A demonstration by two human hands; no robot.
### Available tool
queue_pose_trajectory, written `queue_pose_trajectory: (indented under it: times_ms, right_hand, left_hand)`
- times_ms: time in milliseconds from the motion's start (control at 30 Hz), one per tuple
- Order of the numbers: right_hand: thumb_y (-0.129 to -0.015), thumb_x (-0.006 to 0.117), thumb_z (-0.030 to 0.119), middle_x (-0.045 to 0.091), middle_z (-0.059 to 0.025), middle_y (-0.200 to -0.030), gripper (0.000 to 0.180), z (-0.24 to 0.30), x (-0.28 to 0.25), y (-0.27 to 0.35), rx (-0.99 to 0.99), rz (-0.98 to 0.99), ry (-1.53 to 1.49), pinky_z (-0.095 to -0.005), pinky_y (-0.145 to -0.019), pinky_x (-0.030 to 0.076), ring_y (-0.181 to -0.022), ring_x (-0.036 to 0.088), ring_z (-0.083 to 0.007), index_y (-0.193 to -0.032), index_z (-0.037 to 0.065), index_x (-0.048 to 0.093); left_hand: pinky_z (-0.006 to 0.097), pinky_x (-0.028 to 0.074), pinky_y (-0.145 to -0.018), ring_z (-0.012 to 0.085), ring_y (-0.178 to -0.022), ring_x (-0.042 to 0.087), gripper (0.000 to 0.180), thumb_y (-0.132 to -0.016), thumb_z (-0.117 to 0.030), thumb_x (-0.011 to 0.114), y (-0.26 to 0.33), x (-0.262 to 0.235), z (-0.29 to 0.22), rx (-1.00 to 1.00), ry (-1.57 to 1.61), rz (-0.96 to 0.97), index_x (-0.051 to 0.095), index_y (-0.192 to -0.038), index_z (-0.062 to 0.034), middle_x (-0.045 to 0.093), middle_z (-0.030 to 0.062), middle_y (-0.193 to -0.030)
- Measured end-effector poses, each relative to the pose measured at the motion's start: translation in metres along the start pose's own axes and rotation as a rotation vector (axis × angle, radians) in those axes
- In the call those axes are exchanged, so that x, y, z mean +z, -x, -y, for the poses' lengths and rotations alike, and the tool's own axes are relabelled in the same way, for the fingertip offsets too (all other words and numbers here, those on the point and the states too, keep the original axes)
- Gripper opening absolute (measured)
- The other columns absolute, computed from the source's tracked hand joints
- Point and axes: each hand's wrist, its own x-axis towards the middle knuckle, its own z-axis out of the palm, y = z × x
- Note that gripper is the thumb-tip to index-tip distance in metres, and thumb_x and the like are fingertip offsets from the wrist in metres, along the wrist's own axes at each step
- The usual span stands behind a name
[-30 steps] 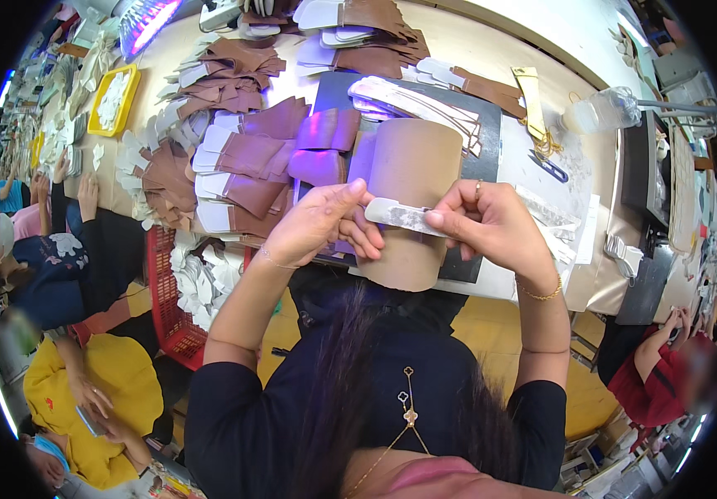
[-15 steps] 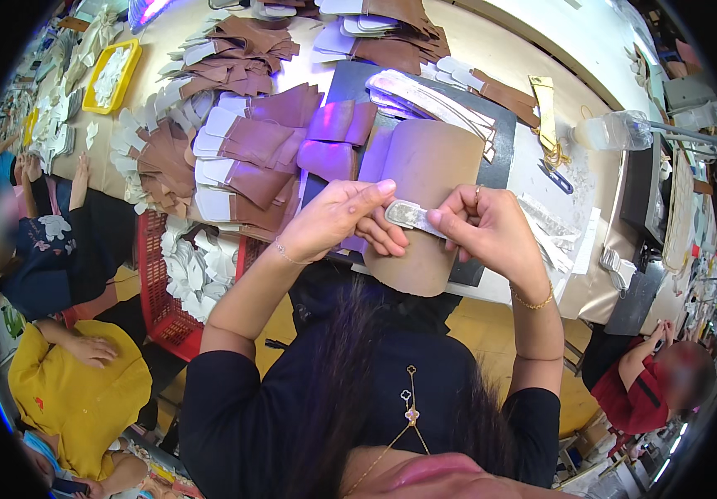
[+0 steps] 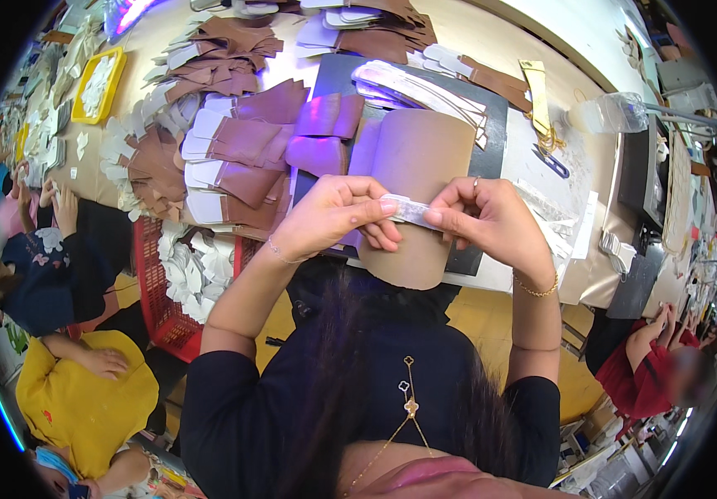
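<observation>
A small pale strip (image 3: 412, 210), whitish with grey patches, is stretched between my two hands. My left hand (image 3: 350, 214) pinches its left end between thumb and fingers. At the other end, the thumb and fingertips of my right hand (image 3: 482, 214) are closed on it. Just under the strip lies a tan curved form (image 3: 427, 150), like a half cylinder, at the table's front edge. Beside its left side are brown leather pieces (image 3: 318, 155) lit purple. White curved strips (image 3: 404, 87) lie beyond it on a dark mat (image 3: 496, 125).
Stacked brown and white leather pieces (image 3: 246, 141) spread over the left of the table. A red basket (image 3: 149, 274) of white pieces stands below them. Thread snips (image 3: 551, 162), a yellow strip (image 3: 535, 87) and a clear bottle (image 3: 604, 115) lie right. Other people sit on both sides.
My left thumb has come down onto the strip's left end, which stuck out rounded and uncovered before. My right hand keeps its pinch. The whole view has shifted slightly.
</observation>
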Motion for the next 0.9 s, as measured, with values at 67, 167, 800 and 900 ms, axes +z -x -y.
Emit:
queue_pose_trajectory:
  times_ms: [67, 167, 800, 900]
  right_hand:
    - [-0.081, 0.071, 0.021, 0.061, -0.0005, -0.064, 0.022, -0.005, -0.006, 0.004, 0.021, 0.0, -0.03, -0.0176, -0.048, 0.042, -0.053, 0.053, -0.0034, -0.078, 0.001, 0.062]
    - [-0.081, 0.072, 0.02, 0.061, 0.0, -0.066, 0.022, -0.013, -0.01, 0.006, 0.015, 0.018, -0.092, -0.0176, -0.051, 0.044, -0.056, 0.055, -0.0036, -0.079, 0.001, 0.062]
    - [-0.082, 0.069, 0.02, 0.057, 0.0012, -0.057, 0.023, -0.024, -0.006, 0.002, -0.038, -0.037, -0.093, -0.0196, -0.048, 0.038, -0.051, 0.049, -0.0035, -0.074, 0.001, 0.062]
    - [-0.083, 0.069, 0.02, 0.059, 0.0009, -0.065, 0.022, -0.023, -0.008, 0.002, 0.003, -0.002, -0.043, -0.017, -0.053, 0.043, -0.059, 0.054, -0.0025, -0.077, 0.002, 0.06]
  left_hand:
    - [0.027, 0.055, -0.062, 0.0208, -0.067, 0.068, 0.02, -0.091, -0.015, 0.056, 0.0, -0.001, 0.001, 0.008, 0.01, -0.017, 0.057, -0.092, 0.005, 0.066, 0.017, -0.077]
    - [0.026, 0.054, -0.061, 0.0191, -0.067, 0.067, 0.02, -0.091, -0.016, 0.056, 0.002, -0.005, 0.003, 0.019, 0.006, -0.02, 0.057, -0.092, 0.0038, 0.067, 0.0156, -0.077]
    - [0.027, 0.054, -0.064, 0.0196, -0.069, 0.067, 0.023, -0.091, -0.018, 0.057, 0.004, -0.008, 0.007, 0.024, 0.019, -0.04, 0.057, -0.096, 0.0052, 0.066, 0.0167, -0.08]
    - [0.027, 0.054, -0.064, 0.0197, -0.07, 0.067, 0.023, -0.091, -0.018, 0.057, 0.005, -0.008, 0.007, 0.014, 0.028, -0.047, 0.057, -0.095, 0.0053, 0.066, 0.0165, -0.08]
